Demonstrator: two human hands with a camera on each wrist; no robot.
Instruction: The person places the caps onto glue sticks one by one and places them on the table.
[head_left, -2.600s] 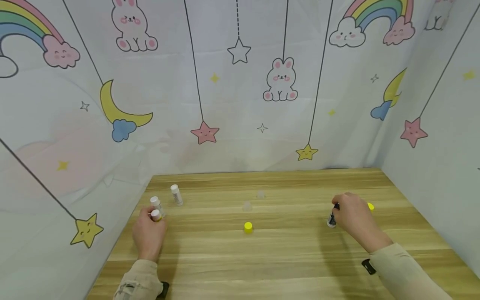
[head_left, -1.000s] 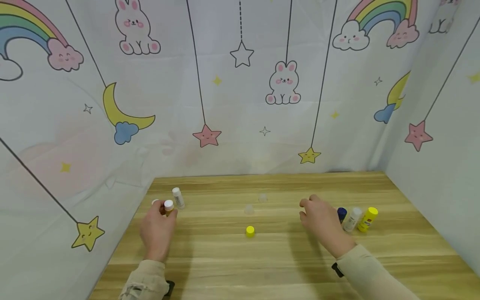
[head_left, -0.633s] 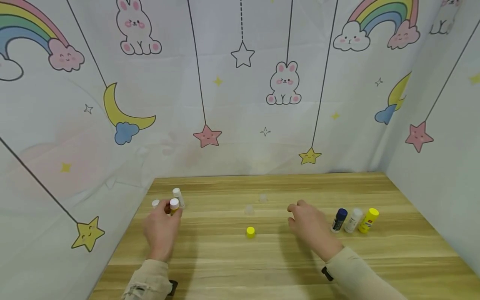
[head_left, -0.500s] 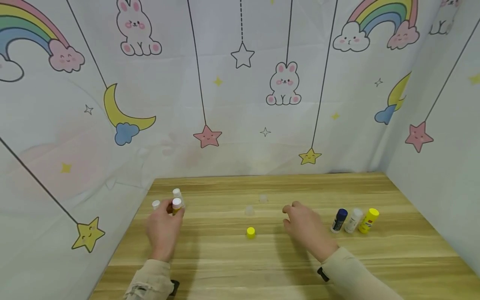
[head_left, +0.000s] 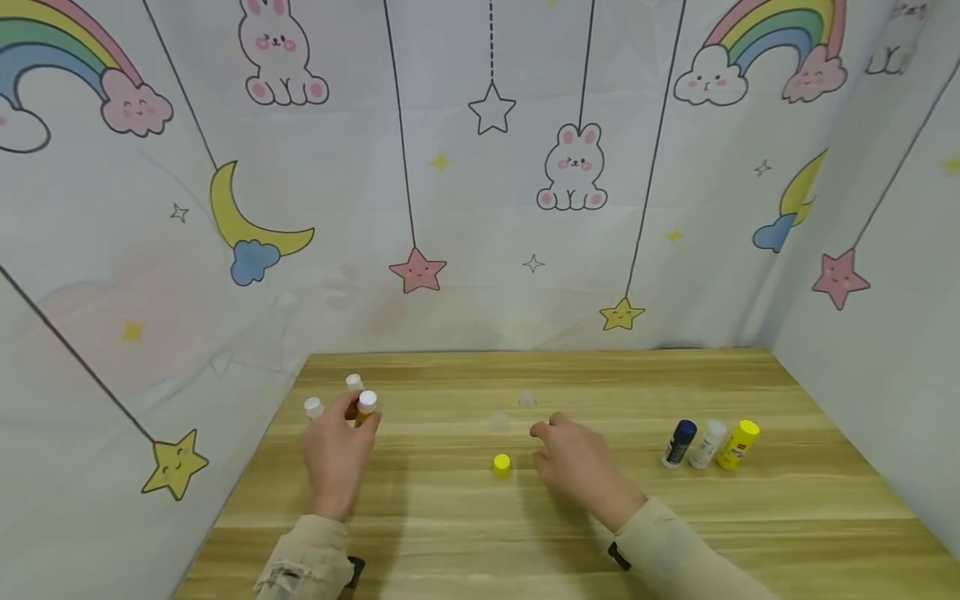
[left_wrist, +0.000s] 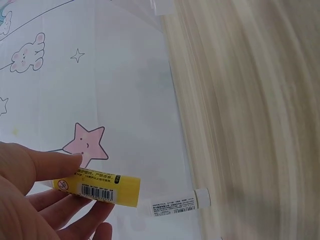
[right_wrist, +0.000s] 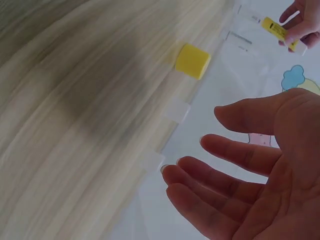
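My left hand [head_left: 336, 458] holds a yellow glue stick [left_wrist: 112, 189] above the left of the table, thumb on one side and fingers on the other. Its white end [head_left: 367, 402] points up in the head view. Two white glue sticks [head_left: 313, 407] [head_left: 354, 382] stand close behind that hand, partly hidden by it. My right hand [head_left: 581, 462], holding nothing, hovers right of a small yellow cap [head_left: 502, 465], its fingers loosely bent and apart from the thumb in the right wrist view. Two translucent caps [head_left: 498, 422] [head_left: 527, 398] sit behind the yellow one.
At the right of the wooden table [head_left: 465, 542] stand three glue sticks in a row: dark blue [head_left: 678, 443], white [head_left: 707, 444] and yellow [head_left: 738, 444]. A patterned cloth [head_left: 480, 208] walls the table at the back and both sides.
My right hand has let go of the dark blue glue stick and moved left toward the yellow cap. My left hand has carried the yellow glue stick a little to the right.
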